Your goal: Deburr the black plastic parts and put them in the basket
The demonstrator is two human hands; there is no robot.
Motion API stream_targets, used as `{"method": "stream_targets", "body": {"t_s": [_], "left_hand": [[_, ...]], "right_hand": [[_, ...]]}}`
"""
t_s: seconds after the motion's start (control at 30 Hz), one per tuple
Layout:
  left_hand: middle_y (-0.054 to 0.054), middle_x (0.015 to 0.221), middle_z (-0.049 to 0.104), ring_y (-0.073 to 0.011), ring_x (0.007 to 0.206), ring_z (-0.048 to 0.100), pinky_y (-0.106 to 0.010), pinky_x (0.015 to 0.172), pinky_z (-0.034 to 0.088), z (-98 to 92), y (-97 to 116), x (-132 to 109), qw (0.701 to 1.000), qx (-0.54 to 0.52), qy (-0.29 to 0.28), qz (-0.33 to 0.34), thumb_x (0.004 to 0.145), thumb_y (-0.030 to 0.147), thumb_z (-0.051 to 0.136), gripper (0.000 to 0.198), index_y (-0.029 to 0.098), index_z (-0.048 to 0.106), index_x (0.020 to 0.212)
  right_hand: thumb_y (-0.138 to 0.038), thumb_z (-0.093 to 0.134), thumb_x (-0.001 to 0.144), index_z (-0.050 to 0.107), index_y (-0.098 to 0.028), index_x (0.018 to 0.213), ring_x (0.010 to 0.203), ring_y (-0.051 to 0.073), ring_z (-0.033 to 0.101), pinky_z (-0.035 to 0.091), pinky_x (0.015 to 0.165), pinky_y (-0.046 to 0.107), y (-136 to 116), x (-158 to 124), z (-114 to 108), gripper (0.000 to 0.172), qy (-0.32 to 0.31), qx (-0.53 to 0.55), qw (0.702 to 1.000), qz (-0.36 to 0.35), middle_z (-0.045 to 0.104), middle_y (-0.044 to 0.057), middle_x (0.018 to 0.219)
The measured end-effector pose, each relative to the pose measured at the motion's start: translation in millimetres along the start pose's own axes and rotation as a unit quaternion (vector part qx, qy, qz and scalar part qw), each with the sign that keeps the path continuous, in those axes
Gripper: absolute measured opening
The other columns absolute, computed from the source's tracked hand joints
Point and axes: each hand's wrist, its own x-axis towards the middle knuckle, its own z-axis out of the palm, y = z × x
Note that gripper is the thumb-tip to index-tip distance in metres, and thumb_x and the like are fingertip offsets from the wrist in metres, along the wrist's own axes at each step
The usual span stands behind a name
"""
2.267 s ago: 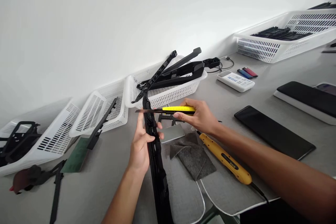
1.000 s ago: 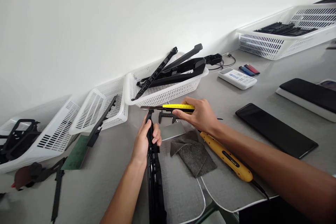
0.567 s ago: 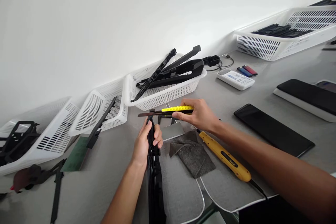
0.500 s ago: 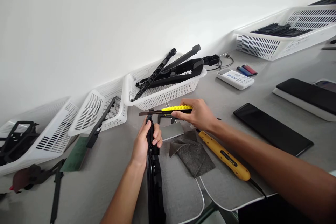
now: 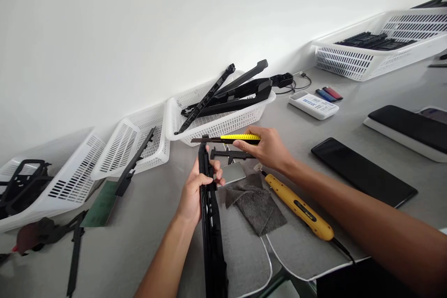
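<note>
My left hand (image 5: 195, 191) is closed around a long black plastic strip (image 5: 211, 228) that runs from the bottom edge up to the middle of the view. My right hand (image 5: 267, 149) grips a yellow utility knife (image 5: 240, 138) held level, its dark blade reaching left to the strip's top end. A black caliper (image 5: 228, 154) and a small silver plate (image 5: 232, 173) lie on the table just behind the strip.
A yellow pen-shaped tool (image 5: 302, 209) with a cable and a grey cloth (image 5: 256, 205) lie on grey mats. White baskets (image 5: 216, 125) holding black plastic parts line the wall. A dark phone (image 5: 363, 172), a white device (image 5: 313, 104) and a black-topped case (image 5: 408, 130) sit to the right.
My left hand pushed the black strip upward and shifted its grip, fingers now wrapped across its side. The knife rose slightly and its blade now meets the strip's top end.
</note>
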Motion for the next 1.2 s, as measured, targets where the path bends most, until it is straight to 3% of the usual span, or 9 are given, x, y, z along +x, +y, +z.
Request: {"method": "stream_targets", "body": {"t_s": [0.13,0.27,0.4,0.47,0.6,0.67,0.83,1.03,1.2], "left_hand": [[-0.007,0.119,0.069,-0.0141,0.068,0.064,-0.024,0.048,0.051,-1.9,-3.8,0.4,0.998,0.031,-0.044,-0.028,0.082,0.019,0.071,0.067,0.029,0.051,0.145],[-0.005,0.113,0.07,-0.0077,0.051,0.052,-0.018,0.036,0.037,-8.1,-5.5,3.2,0.997,0.027,-0.067,-0.04,0.089,0.025,0.071,0.073,0.035,0.04,0.154],[-0.003,0.108,0.07,-0.0042,0.05,0.044,-0.014,0.037,0.03,-8.2,0.1,2.2,1.0,0.009,-0.024,0.014,0.088,0.024,0.071,0.045,0.027,0.056,0.13],[-0.005,0.111,0.07,-0.0039,0.051,0.043,-0.014,0.038,0.03,-7.3,3.0,1.1,1.0,-0.001,-0.013,0.024,0.084,0.021,0.072,0.043,0.025,0.058,0.124],[-0.01,0.132,0.069,-0.0029,0.053,0.045,-0.015,0.037,0.029,-7.5,2.6,2.1,1.0,0.017,-0.026,-0.001,0.081,0.018,0.073,0.049,0.026,0.06,0.128],[-0.01,0.132,0.069,-0.0029,0.052,0.045,-0.016,0.037,0.029,-8.0,0.4,3.1,0.999,0.026,-0.031,-0.01,0.082,0.019,0.074,0.048,0.026,0.062,0.128],[-0.005,0.103,0.072,-0.0044,0.051,0.041,-0.016,0.039,0.029,-7.1,-1.0,2.4,1.0,0.007,-0.015,0.008,0.078,0.021,0.076,0.055,0.024,0.063,0.131],[-0.011,0.134,0.07,-0.0032,0.053,0.043,-0.016,0.037,0.028,-6.4,3.6,2.4,1.0,0.012,-0.024,0.015,0.078,0.018,0.072,0.045,0.023,0.065,0.121],[-0.009,0.11,0.074,-0.006,0.052,0.041,-0.018,0.039,0.029,-8.1,3.8,2.2,0.999,-0.001,-0.009,0.047,0.074,0.015,0.069,0.059,0.023,0.062,0.133]], "right_hand": [[-0.069,0.069,0.093,0.068,-0.02,0.083,0.057,0.015,0.047,0.032,0.057,0.031,1.5,0.5,-1.3,0.05,0.046,-0.013,0.999,0.012,0.063,0.001,0.066],[-0.072,0.071,0.091,0.063,-0.02,0.08,0.057,0.014,0.043,0.029,0.055,0.029,-2.1,1.0,-6.0,0.054,0.082,0.029,0.996,0.024,0.055,-0.002,0.063],[-0.074,0.073,0.088,0.066,-0.019,0.078,0.061,0.014,0.047,0.031,0.057,0.029,-7.5,0.1,-8.0,0.056,-0.051,0.067,0.995,-0.055,0.06,0.0,0.067],[-0.072,0.073,0.089,0.067,-0.019,0.077,0.06,0.013,0.047,0.032,0.057,0.028,-9.0,-0.8,-6.6,0.054,-0.105,0.056,0.99,-0.077,0.06,-0.001,0.066],[-0.068,0.071,0.092,0.068,-0.019,0.081,0.06,0.014,0.047,0.032,0.057,0.029,-9.5,-1.2,-6.6,0.05,-0.021,0.03,0.998,-0.04,0.063,0.0,0.067],[-0.069,0.072,0.09,0.067,-0.019,0.081,0.061,0.015,0.049,0.033,0.057,0.029,-10.0,-0.8,-8.6,0.052,-0.015,0.043,0.998,-0.035,0.063,0.001,0.069],[-0.07,0.074,0.088,0.064,-0.02,0.074,0.056,0.011,0.042,0.028,0.055,0.027,-10.3,-0.1,-10.0,0.053,-0.188,0.079,0.977,-0.064,0.052,-0.004,0.061],[-0.071,0.069,0.091,0.069,-0.018,0.082,0.06,0.014,0.045,0.03,0.057,0.029,-9.3,0.9,-10.1,0.053,-0.019,0.027,0.999,-0.017,0.059,0.0,0.067],[-0.07,0.072,0.089,0.06,-0.021,0.072,0.058,0.012,0.041,0.028,0.055,0.028,-13.6,-1.1,-8.6,0.053,-0.202,0.089,0.974,-0.045,0.047,-0.005,0.062]]}}
